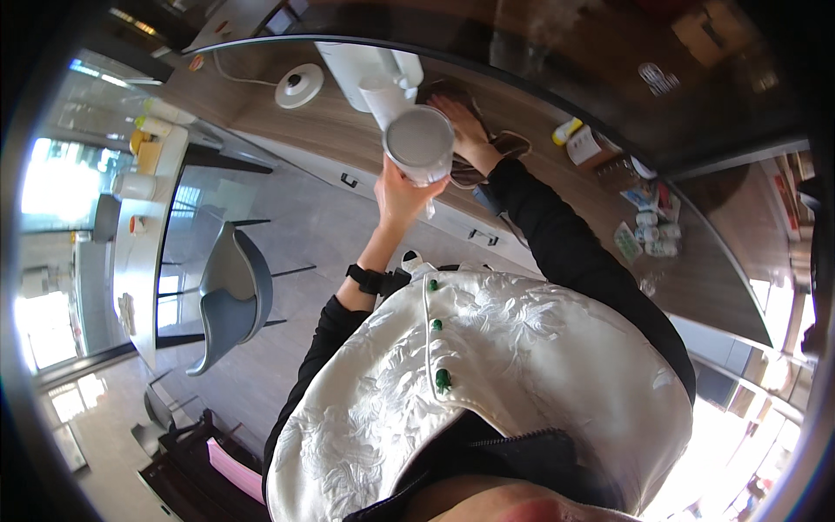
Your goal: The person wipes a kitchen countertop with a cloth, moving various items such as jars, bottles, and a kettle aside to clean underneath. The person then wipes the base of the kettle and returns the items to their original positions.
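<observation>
My left hand (403,199) grips a clear container with a round grey top (419,138), held up over the front edge of the wood-look counter (261,124). My fingers wrap its lower side, and its contents are hidden. Just to the right, my right hand (464,124) reaches across the counter with its fingers extended over a dark brown item (450,90), perhaps a bag. Whether the fingertips press on it is hard to tell. Beyond the container stands a white appliance (342,68), with a whitish translucent vessel (381,98) in front of it.
A round white kettle base (300,86) with a cord sits at the counter's left. Farther right are a yellow-capped item (566,130), a box (587,147) and several small bottles (659,235). Drawers with black handles (349,180) run below. A grey-blue chair (231,293) stands left.
</observation>
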`<state>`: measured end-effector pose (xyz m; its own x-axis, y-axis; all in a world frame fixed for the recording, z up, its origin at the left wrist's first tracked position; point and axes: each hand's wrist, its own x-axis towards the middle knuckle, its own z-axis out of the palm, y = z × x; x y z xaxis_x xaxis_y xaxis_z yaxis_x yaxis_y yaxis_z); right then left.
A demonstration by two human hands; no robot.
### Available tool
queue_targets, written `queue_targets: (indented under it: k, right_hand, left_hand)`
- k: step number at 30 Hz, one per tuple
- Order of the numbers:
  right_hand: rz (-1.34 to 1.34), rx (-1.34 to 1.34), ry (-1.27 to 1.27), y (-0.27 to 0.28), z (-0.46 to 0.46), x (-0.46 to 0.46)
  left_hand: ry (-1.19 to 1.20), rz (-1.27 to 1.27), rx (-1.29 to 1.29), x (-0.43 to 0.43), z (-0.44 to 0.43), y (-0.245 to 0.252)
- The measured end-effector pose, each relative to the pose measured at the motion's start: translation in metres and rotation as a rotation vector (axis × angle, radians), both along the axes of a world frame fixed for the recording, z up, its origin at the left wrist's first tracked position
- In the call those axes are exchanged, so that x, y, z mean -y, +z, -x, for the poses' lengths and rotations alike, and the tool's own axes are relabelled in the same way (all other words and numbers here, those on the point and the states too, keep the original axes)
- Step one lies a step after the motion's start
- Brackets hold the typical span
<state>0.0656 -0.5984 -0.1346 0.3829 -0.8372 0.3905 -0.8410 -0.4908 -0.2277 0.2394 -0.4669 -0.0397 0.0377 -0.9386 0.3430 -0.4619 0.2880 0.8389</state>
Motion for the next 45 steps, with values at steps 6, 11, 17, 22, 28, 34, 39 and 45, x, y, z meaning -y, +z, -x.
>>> queue_targets:
  k: [6,11,17,22,28,34,39,45]
  right_hand:
    - [-0.389,0.338,-0.039,0.028,-0.003,-0.075]
    - [-0.248,0.198,-0.036,0.018,-0.012,-0.110]
    - [-0.202,-0.041,0.091,0.013,0.007,-0.152]
    - [-0.146,-0.119,0.125,0.013,0.054,-0.191]
    - [-0.205,-0.174,0.061,0.026,0.107,-0.235]
    - [-0.145,-0.166,0.039,0.030,0.114,-0.243]
    - [-0.143,-0.177,0.045,0.029,0.110,-0.242]
    - [-0.153,-0.180,0.065,0.023,0.109,-0.237]
  left_hand:
    - [-0.089,0.025,-0.066,0.031,0.029,0.005]
    - [-0.142,0.057,-0.073,0.061,0.070,0.003]
    - [-0.168,-0.018,-0.040,0.087,0.125,-0.009]
    - [-0.162,-0.057,0.043,0.094,0.166,-0.022]
    - [-0.234,0.055,0.337,0.119,0.201,-0.064]
    - [-0.265,0.269,0.326,0.117,0.222,-0.104]
    - [-0.434,0.079,0.303,0.122,0.215,-0.099]
    - [-0.330,0.111,0.118,0.096,0.188,-0.082]
